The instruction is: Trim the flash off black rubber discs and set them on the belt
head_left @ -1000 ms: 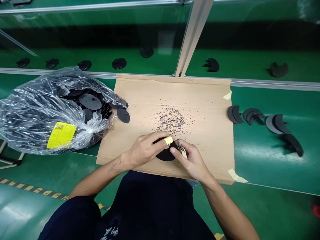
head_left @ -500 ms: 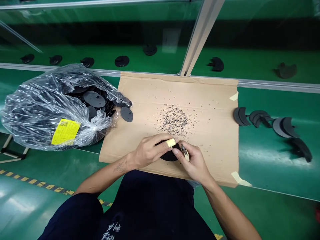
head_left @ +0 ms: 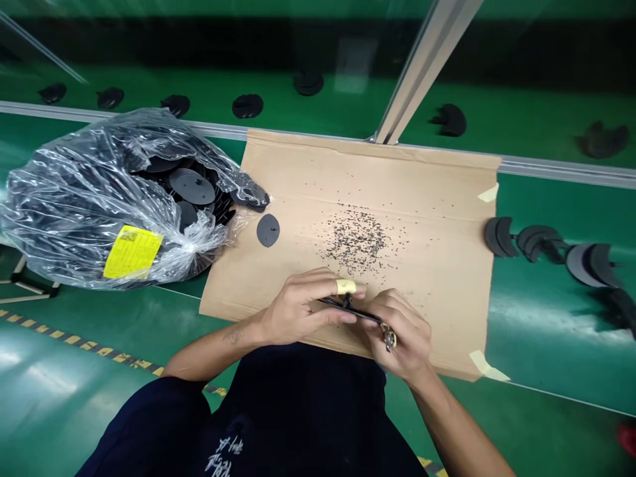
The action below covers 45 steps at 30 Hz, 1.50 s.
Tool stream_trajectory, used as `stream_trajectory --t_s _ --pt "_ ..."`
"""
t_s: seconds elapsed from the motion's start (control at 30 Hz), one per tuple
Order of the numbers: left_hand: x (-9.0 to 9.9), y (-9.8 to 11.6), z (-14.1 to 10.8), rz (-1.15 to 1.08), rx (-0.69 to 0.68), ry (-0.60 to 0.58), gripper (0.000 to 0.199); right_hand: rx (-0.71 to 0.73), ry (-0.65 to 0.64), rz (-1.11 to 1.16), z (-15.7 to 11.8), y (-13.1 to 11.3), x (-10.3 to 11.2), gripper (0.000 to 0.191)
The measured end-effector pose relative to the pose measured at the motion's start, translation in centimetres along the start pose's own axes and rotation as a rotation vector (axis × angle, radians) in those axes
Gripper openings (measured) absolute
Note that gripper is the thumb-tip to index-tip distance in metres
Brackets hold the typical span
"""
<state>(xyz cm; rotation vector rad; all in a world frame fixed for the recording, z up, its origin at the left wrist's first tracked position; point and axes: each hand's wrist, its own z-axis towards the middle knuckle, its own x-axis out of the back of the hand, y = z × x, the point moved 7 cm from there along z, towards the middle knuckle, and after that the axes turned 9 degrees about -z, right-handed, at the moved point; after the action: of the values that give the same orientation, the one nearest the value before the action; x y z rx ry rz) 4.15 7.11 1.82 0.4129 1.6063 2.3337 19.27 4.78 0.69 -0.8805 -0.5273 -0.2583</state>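
My left hand (head_left: 298, 308), with pale tape round one finger, pinches a thin black plastic disc (head_left: 365, 316). Seen nearly edge-on, this disc is tilted above the cardboard, and a small black stub stands up from it. My right hand (head_left: 403, 329) steadies the disc's other end and also has small metal pliers (head_left: 389, 336) tucked in its grip. The pliers' handles are mostly hidden by the palm. Just beyond both hands, many tiny black plastic bits (head_left: 358, 240) lie scattered on the cardboard sheet (head_left: 442, 265).
A clear plastic bag (head_left: 74, 192) full of black discs, with a yellow label (head_left: 133, 252), sits at left. One loose disc (head_left: 268, 230) lies beside it. Curved black pieces (head_left: 539, 242) line the green table at right. A metal post (head_left: 422, 73) rises behind the cardboard.
The black disc has been tipped from nearly flat to edge-on. My right hand has turned, so the pliers now point down and away from the disc. The view has shifted slightly.
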Motion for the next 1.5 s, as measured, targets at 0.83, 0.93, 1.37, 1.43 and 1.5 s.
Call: stream_trajectory --t_s 0.83,0.93,1.37,1.43,1.5 --pt "-0.2 -1.2 -0.7 -0.269 0.092 -0.073 0.053 -0.020 -0.006 0.063 0.3 -0.1 -0.2 0.016" --pt "-0.2 -1.9 -1.4 -0.457 0.202 -0.089 0.053 -0.063 -0.035 0.093 0.3 0.3 -0.1 0.014" --pt "0.5 -0.7 -2.1 -0.009 0.040 0.030 0.032 -0.106 -0.176 -0.011 0.1 0.9 1.1 0.019" --pt "0.7 -0.4 -2.1 0.061 -0.007 0.022 0.032 -0.090 -0.246 -0.130 0.7 1.0 1.7 0.018" --pt "0.7 -0.2 -2.2 0.095 -0.034 -0.002 0.032 -0.033 -0.348 -0.274 1.4 0.8 1.8 0.014"
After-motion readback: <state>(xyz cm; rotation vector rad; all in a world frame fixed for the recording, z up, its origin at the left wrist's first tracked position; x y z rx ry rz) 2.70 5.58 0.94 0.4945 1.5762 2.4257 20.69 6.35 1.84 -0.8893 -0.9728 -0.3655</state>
